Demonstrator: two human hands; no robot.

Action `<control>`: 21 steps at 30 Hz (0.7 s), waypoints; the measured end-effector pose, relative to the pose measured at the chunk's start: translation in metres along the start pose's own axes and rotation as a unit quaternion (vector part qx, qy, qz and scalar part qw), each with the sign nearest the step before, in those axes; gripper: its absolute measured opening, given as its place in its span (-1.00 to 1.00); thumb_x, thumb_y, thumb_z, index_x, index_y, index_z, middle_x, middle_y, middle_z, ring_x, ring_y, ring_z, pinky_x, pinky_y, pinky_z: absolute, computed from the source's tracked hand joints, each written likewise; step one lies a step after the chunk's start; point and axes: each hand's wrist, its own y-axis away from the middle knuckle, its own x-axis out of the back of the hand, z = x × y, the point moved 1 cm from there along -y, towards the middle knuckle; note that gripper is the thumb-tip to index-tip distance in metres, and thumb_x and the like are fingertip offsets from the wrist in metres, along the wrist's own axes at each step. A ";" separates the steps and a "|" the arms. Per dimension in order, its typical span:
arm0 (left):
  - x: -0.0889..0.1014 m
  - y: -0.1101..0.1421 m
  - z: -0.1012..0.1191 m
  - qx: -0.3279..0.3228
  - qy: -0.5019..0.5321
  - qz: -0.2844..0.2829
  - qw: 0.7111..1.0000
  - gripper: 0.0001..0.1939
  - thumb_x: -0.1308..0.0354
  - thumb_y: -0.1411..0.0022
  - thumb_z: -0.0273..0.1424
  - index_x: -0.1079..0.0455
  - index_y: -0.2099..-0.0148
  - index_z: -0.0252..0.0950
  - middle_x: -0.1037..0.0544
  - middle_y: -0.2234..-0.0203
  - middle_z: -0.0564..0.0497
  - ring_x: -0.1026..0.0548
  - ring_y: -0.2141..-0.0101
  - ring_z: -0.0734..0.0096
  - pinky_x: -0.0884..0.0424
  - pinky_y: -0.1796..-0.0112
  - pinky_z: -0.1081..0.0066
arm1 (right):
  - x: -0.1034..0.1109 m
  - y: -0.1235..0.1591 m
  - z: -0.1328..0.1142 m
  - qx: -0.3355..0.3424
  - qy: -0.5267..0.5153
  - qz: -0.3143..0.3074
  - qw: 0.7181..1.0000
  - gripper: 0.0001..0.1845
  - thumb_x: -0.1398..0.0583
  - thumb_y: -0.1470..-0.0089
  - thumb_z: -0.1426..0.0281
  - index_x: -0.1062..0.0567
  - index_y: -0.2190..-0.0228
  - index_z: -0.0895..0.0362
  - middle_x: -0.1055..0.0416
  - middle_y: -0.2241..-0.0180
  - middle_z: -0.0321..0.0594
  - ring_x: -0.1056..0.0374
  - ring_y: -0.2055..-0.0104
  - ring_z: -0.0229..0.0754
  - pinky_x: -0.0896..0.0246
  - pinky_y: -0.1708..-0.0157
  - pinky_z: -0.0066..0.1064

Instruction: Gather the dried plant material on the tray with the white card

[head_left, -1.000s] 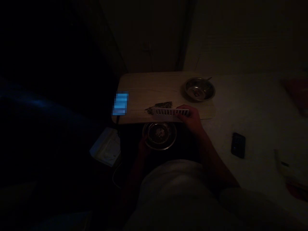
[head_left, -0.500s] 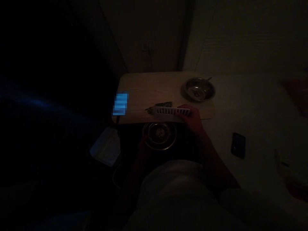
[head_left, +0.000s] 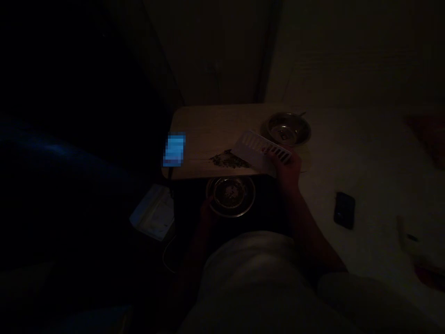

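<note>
My right hand (head_left: 289,170) grips the right end of a flat white plastic piece with a row of slots (head_left: 255,150), tilted over the wooden tabletop (head_left: 208,123). Just left of that piece, a dark heap of small loose bits (head_left: 227,160) is spread near the table's front edge. Below this edge, my left hand (head_left: 207,211) holds a round metal bowl (head_left: 231,215) by its left rim. Some pale bits lie in the bottom of the bowl. Darkness hides most of the left fingers.
A second metal bowl (head_left: 288,132) with a handle sticking out stands at the table's back right. A lit, blurred screen (head_left: 174,149) is at the left edge. A dark phone (head_left: 344,210) lies on the pale surface at right. A white box-like item (head_left: 153,213) sits lower left.
My right hand has moved right and turned the slotted white piece from edge-on to a slant, its left end now farther back. More of the dark heap shows. The left hand and bowl stay put.
</note>
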 end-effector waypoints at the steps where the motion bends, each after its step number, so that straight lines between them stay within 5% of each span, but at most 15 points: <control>1: -0.003 0.002 0.001 0.006 0.001 0.000 1.000 -0.88 -0.15 -0.11 -0.44 -0.51 0.29 -0.23 -0.64 0.37 -0.02 -0.45 -0.05 0.07 -0.34 -0.09 0.10 | 0.000 0.000 0.000 0.000 -0.005 0.008 1.000 -0.75 -0.32 0.09 0.25 -0.49 0.36 0.12 -0.49 0.40 -0.25 -0.38 0.36 -0.20 -0.31 0.31 -0.34; 14: -0.013 0.011 0.006 0.009 0.000 0.073 0.997 -0.87 -0.12 -0.11 -0.48 -0.51 0.33 -0.28 -0.64 0.38 -0.06 -0.41 -0.09 0.06 -0.33 -0.10 0.16 | 0.002 -0.003 0.008 0.009 -0.043 0.084 0.995 -0.70 -0.34 0.12 0.22 -0.51 0.35 0.14 -0.48 0.39 -0.26 -0.40 0.33 -0.21 -0.34 0.26 -0.34; 21: -0.003 0.004 0.001 -0.028 -0.013 0.005 1.000 -0.84 -0.15 -0.12 -0.39 -0.53 0.24 -0.24 -0.64 0.40 -0.02 -0.52 0.05 0.11 -0.44 0.02 0.20 | -0.002 0.000 0.006 -0.037 -0.026 -0.005 0.999 -0.71 -0.36 0.14 0.22 -0.50 0.41 0.14 -0.48 0.47 -0.31 -0.36 0.44 -0.26 -0.29 0.43 -0.43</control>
